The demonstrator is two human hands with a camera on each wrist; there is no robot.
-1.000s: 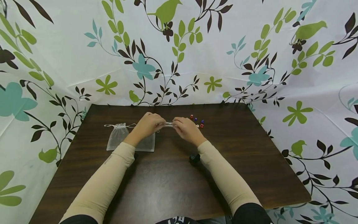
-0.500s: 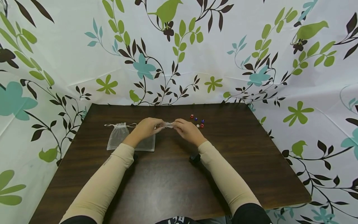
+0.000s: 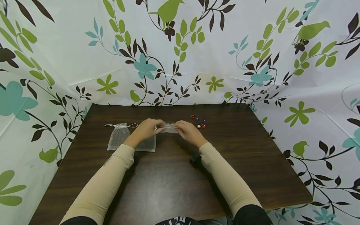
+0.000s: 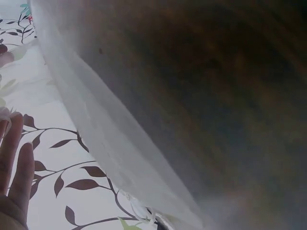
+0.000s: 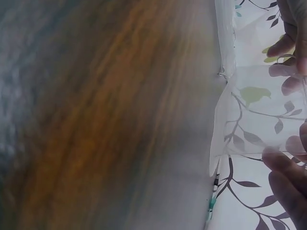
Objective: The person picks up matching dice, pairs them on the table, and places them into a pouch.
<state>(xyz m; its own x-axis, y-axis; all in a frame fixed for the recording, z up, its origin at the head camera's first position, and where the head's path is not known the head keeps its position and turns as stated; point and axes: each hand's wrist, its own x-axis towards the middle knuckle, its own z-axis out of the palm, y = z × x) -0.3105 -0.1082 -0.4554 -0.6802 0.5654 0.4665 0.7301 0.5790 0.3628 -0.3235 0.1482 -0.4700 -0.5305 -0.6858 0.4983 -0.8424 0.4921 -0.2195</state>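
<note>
A thin, see-through bag (image 3: 169, 128) is stretched between two hands, over the surface (image 3: 163, 184). The left grip (image 3: 149, 127) is narrow and pinches one side of the bag. The right grip (image 3: 187, 130) is narrow too and pinches the other side. A second bag (image 3: 118, 139) lies flat on the left, with a white string (image 3: 110, 125) at its top. A third bag (image 3: 148, 144) lies next to it, partly hidden by the left arm. Five small dice (image 3: 203, 126) sit near the right hand: two red, two blue and one white. Both arms wear tan sleeves (image 3: 111, 170). Behind is a white cloth (image 3: 180, 87) with birds, leaves and flowers.
</note>
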